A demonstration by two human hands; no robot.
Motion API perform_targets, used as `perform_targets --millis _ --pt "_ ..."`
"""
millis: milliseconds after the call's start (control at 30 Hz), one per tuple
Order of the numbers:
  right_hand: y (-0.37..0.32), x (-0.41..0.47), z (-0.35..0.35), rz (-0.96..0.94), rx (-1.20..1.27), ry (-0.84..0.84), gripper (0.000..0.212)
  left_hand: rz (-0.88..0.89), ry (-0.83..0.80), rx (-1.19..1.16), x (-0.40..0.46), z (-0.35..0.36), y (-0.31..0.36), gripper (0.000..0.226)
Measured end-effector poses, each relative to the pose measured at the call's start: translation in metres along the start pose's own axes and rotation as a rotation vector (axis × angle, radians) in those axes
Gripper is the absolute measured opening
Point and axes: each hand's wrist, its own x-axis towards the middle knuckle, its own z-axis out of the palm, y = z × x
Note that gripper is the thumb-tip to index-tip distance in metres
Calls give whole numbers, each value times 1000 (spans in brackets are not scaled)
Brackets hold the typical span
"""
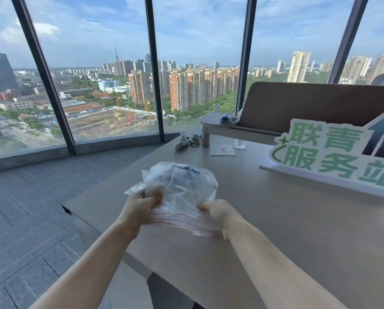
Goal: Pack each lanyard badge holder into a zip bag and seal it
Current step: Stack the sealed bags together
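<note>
A clear zip bag (182,188) with a red zip line lies crumpled on the grey table (298,230) near its left edge. Something blue, probably a lanyard badge holder (190,169), shows through the plastic at the bag's far end. My left hand (142,204) grips the bag's left side just above the zip strip. My right hand (217,214) pinches the right side at the zip strip. The zip end of the bag points toward me. Whether the zip is pressed closed I cannot tell.
More lanyard items (187,140) lie at the table's far end beside a small round side table (217,124) holding blue things. A white card (222,150) and a clear bottle (240,143) sit nearby. A green-and-white sign (333,157) stands at right. A sofa and windows lie beyond.
</note>
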Motion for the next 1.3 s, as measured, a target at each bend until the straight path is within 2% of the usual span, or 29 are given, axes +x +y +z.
perform_targets --millis 67,167,267,400,567,733,900,1000,1300 --pt "-2 6 -21 60 125 -94 39 21 -31 -80 9 23 15 14" --pt "-10 11 -63 156 303 -200 25 0 -88 -192 25 65 43 17" --pt "-27 3 -111 202 384 -194 18 -37 -164 -220 33 109 77 20" --pt "-70 -38 -185 263 461 -99 27 -142 -253 -212 29 171 130 22" --pt "-126 -111 -278 170 494 201 22 -198 -426 -213 8 265 206 22" --pt "-137 -180 -376 55 522 542 17 -193 -722 -221 -37 381 267 21" --pt "-104 -269 -479 -9 533 825 14 -183 -955 -238 -114 495 285 18" --pt "-76 -336 -537 -44 509 967 10 -189 -1038 -288 -180 563 281 18" --pt "26 -535 -676 -14 477 1225 9 -288 -1231 -286 -395 730 272 18"
